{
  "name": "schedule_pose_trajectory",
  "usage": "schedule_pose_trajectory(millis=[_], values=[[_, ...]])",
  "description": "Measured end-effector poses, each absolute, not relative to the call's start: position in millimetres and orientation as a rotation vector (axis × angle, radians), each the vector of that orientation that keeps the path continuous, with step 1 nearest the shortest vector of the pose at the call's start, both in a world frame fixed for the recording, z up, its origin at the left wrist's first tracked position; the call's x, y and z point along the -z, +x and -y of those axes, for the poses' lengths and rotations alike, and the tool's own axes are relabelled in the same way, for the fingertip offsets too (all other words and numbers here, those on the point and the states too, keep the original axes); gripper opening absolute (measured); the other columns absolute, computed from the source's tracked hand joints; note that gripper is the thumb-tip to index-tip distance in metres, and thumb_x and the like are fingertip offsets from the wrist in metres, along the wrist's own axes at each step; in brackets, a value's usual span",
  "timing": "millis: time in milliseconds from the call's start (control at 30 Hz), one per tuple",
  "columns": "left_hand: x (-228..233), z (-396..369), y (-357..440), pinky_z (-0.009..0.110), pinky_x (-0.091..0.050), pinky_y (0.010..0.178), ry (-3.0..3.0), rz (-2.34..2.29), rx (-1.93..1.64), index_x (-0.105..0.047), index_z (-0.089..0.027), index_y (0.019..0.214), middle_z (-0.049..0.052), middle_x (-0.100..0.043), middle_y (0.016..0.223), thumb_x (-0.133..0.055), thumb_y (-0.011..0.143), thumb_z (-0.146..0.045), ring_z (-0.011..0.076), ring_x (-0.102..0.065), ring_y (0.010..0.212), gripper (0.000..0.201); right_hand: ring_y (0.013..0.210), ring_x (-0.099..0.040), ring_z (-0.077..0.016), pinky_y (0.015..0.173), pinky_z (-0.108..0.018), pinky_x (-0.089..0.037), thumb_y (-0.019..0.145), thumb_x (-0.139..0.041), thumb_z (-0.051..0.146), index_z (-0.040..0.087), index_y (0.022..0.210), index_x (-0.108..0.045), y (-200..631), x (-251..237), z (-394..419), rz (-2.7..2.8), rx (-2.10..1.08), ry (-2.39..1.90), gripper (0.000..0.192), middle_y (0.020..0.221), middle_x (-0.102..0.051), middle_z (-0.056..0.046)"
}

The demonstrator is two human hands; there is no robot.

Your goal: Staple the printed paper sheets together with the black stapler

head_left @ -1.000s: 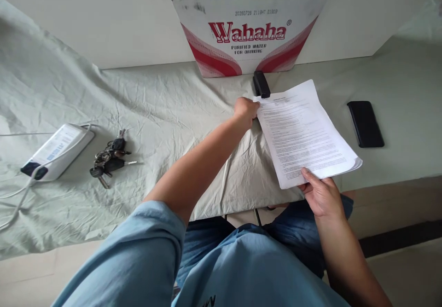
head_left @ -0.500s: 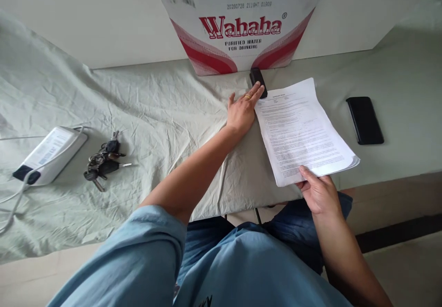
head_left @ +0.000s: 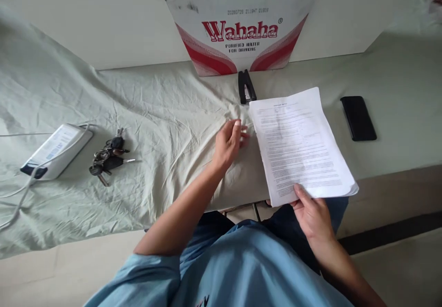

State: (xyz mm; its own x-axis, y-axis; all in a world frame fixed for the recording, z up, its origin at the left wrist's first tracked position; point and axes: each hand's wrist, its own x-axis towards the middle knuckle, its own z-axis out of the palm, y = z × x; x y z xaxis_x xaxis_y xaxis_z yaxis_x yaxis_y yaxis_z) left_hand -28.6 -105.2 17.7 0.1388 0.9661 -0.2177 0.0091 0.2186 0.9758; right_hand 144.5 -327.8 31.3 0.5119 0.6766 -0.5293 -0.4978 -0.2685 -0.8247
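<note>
A stack of printed paper sheets [head_left: 297, 146] is held at its lower edge by my right hand [head_left: 312, 215], thumb on top and fingers underneath. My left hand [head_left: 228, 143] hovers over the cloth just left of the sheets, fingers loosely curled and apart, with nothing visible in it. A black stapler [head_left: 246, 87] lies on the cloth at the papers' top left corner, its arms slightly spread. It is a short way beyond my left hand, and neither hand touches it.
A Wahaha water carton [head_left: 241, 35] stands behind the stapler against the wall. On the right lies a black phone [head_left: 359, 118]. To the left are a bunch of keys [head_left: 111, 156] and a white box-shaped device [head_left: 57, 153] with cables, all on a pale green cloth [head_left: 165, 123].
My left hand has come off the stapler and drawn back toward me. The stapler now lies turned, showing its spread arms. My right hand has brought the papers slightly nearer to me.
</note>
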Motion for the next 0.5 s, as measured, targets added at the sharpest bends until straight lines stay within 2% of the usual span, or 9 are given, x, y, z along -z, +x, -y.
schedule_pose_trajectory(millis=[67, 133, 200, 267, 367, 500], values=[[-20.8, 126.8, -36.8, 0.033, -0.060, 0.069, 0.868, -1.073, -0.834, -0.079, -0.020, 0.112, 0.015, -0.084, 0.102, -0.074, 0.101, -0.075, 0.0282, -0.081, 0.093, 0.057, 0.127, -0.084, -0.0369, 0.101, -0.055, -0.077, 0.080, -0.103, 0.060, 0.034, 0.153, -0.077, 128.4, -25.3, 338.3, 0.152, -1.153, -1.485, 0.082, 0.136, -0.088, -0.008], [-22.2, 137.2, -42.2, 0.033, -0.059, 0.066, 0.771, -0.992, -0.773, -0.079, -0.020, 0.097, 0.014, -0.082, 0.089, -0.085, 0.089, -0.081, 0.0293, -0.082, 0.089, 0.062, 0.125, -0.085, -0.0359, 0.100, -0.051, -0.077, 0.081, -0.100, 0.064, 0.034, 0.148, -0.080, 113.4, -18.2, 346.4, 0.181, -1.201, -1.533, 0.076, 0.137, -0.088, -0.008], [-22.6, 137.6, -47.1, 0.033, -0.060, 0.067, 0.762, -0.984, -0.794, -0.078, -0.020, 0.086, 0.011, -0.081, 0.082, -0.097, 0.077, -0.078, 0.0285, -0.081, 0.085, 0.062, 0.121, -0.085, -0.0365, 0.100, -0.053, -0.076, 0.083, -0.099, 0.067, 0.033, 0.142, -0.083, 104.6, -12.9, 351.6, 0.244, -1.275, -1.555, 0.070, 0.135, -0.088, -0.008], [-23.0, 131.6, -53.1, 0.034, -0.061, 0.069, 0.784, -1.007, -0.864, -0.078, -0.020, 0.083, 0.009, -0.082, 0.081, -0.103, 0.069, -0.073, 0.0273, -0.081, 0.082, 0.060, 0.114, -0.086, -0.0366, 0.100, -0.055, -0.075, 0.084, -0.097, 0.068, 0.032, 0.135, -0.085, 107.7, -11.6, 352.8, 0.317, -1.270, -1.573, 0.062, 0.128, -0.089, -0.009], [-23.6, 119.7, -63.8, 0.036, -0.064, 0.073, 0.808, -1.011, -0.949, -0.080, -0.020, 0.083, 0.007, -0.082, 0.081, -0.105, 0.069, -0.068, 0.0269, -0.082, 0.082, 0.056, 0.109, -0.084, -0.0327, 0.101, -0.052, -0.072, 0.088, -0.094, 0.067, 0.033, 0.128, -0.083, 139.5, -17.8, 343.3, 0.391, -0.947, -1.628, 0.054, 0.121, -0.089, -0.009], [-22.7, 112.5, -73.5, 0.034, -0.062, 0.069, 0.799, -1.000, -0.983, -0.083, -0.020, 0.082, 0.004, -0.082, 0.079, -0.111, 0.062, -0.059, 0.0208, -0.077, 0.072, 0.053, 0.136, -0.077, -0.0317, 0.120, -0.058, -0.061, 0.093, -0.091, 0.063, 0.032, 0.135, -0.075, 204.3, -29.8, 302.7, 0.628, -0.667, -1.547, 0.054, 0.142, -0.083, -0.009]])
